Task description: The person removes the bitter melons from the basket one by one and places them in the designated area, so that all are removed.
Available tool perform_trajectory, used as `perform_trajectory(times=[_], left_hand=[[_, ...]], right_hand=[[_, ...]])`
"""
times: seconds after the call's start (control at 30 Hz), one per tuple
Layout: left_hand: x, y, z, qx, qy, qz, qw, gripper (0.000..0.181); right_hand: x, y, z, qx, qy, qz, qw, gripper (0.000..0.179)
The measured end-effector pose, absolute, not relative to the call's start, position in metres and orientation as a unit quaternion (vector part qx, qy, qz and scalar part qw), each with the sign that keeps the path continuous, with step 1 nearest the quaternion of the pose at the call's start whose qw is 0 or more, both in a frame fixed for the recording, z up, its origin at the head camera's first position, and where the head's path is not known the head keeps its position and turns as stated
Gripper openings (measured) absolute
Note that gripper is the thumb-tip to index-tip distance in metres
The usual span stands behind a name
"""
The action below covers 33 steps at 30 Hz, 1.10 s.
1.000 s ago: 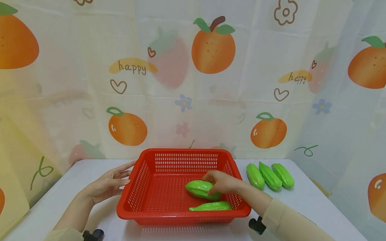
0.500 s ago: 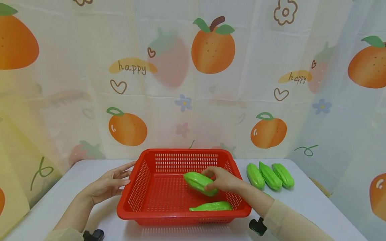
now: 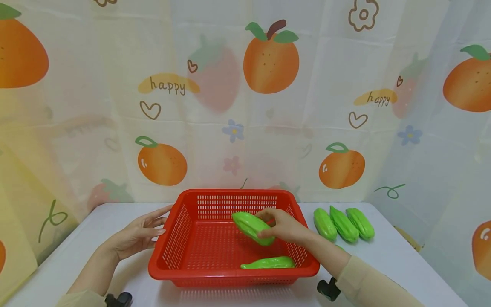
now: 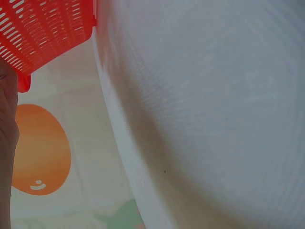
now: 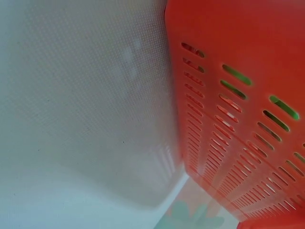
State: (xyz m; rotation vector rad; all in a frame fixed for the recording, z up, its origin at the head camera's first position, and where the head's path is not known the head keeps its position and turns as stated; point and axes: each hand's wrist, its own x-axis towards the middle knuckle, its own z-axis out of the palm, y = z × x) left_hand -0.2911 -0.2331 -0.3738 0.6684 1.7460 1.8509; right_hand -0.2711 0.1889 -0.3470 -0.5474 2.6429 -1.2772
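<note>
My right hand point(image 3: 284, 226) grips a ridged green gourd point(image 3: 247, 226) between thumb and fingers, lifted inside the red plastic basket point(image 3: 226, 273). The gourd tilts, its left end higher. Below it, a second green gourd point(image 3: 268, 262) lies against the basket's near wall, partly hidden by the rim. At the left side, my left hand point(image 3: 140, 234) rests with fairly straight fingers at the basket's rim. The left wrist view catches part of that hand point(image 4: 7, 105) beside the basket point(image 4: 47, 33). In the right wrist view, the slotted basket wall point(image 5: 228, 143) hides the right hand.
Three more green gourds point(image 3: 344, 224) lie side by side on the white table point(image 3: 406, 264), right of the basket. A sliver of green shows by my right forearm. Behind the table hangs a fruit-printed curtain point(image 3: 268, 128).
My right hand has raised the gourd from the basket floor, slightly up and left, tilting it. The left hand and basket have stayed put.
</note>
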Motion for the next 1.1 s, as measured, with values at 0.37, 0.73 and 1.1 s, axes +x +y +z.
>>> perform_trajectory(times=[0.37, 0.73, 1.1], left_hand=[[-0.293, -0.234, -0.376, 0.242, 0.645, 0.68, 0.252, 0.061], [-0.293, -0.234, -0.376, 0.245, 0.646, 0.678, 0.25, 0.061], [-0.294, -0.235, -0.377, 0.253, 0.64, 0.679, 0.255, 0.06]], right_hand=[[-0.27, 0.191, -0.346, -0.167, 0.859, -0.48, 0.068, 0.05], [-0.267, 0.194, -0.343, -0.155, 0.844, -0.512, 0.046, 0.054], [-0.261, 0.205, -0.335, -0.148, 0.834, -0.532, 0.026, 0.054]])
